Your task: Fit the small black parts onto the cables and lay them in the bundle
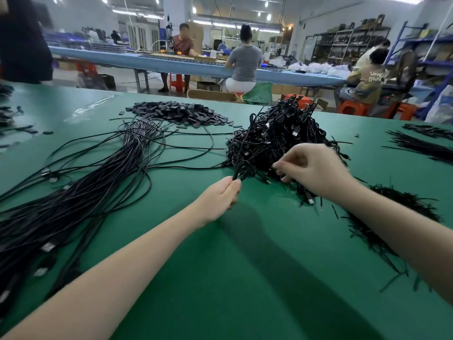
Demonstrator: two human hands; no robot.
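A tangled heap of black cables (277, 133) lies on the green table (245, 266) ahead of me. My left hand (220, 197) pinches one black cable (241, 153) drawn out of the heap's left edge. My right hand (311, 165) hovers over the heap's near side with its fingers loosely curled; it is blurred and I see nothing held in it. A pile of small black parts (176, 112) sits farther back. A long bundle of laid-out cables (85, 187) runs along the left side.
Short black strands (382, 229) lie at the right, with more bunches (421, 146) at the far right. A clear plastic bag (90, 107) lies at the back left. Beyond the table's far edge, several people sit at a long blue bench (171, 65).
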